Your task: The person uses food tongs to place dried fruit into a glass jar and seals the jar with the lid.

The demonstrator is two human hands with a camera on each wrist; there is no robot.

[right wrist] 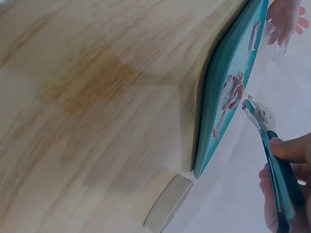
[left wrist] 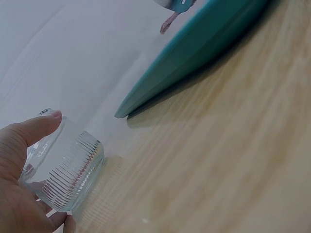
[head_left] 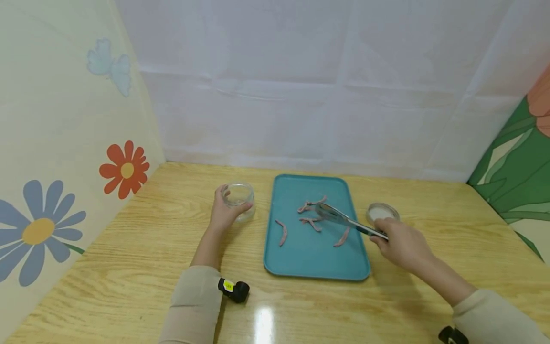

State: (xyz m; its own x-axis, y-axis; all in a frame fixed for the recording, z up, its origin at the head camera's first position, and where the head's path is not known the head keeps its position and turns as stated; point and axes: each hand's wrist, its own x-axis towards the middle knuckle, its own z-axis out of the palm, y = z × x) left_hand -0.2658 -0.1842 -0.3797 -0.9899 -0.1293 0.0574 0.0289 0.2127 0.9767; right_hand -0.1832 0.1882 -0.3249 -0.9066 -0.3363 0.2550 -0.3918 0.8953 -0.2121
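Observation:
My left hand (head_left: 223,210) grips a clear glass jar (left wrist: 73,167) with ribbed sides, thumb at the rim and fingers round the far side. The jar stands upright on the table, left of a teal tray (head_left: 311,263). In my right hand (head_left: 405,244) is a pair of metal tongs (head_left: 350,223), held by the handles, with the heads over the tray. A pinkish strip (head_left: 282,233) lies on the tray's left side, another strip (head_left: 342,237) on its right. Several more strips (head_left: 310,223) lie around the middle, close to the tong heads, which partly hide them.
A shallow round lid-like piece (right wrist: 167,204) lies right of the tray, partly behind my right hand in the head view. A white cloth (head_left: 275,119) hangs behind the wooden table (head_left: 142,282). A flower-painted panel (head_left: 47,143) stands at the left.

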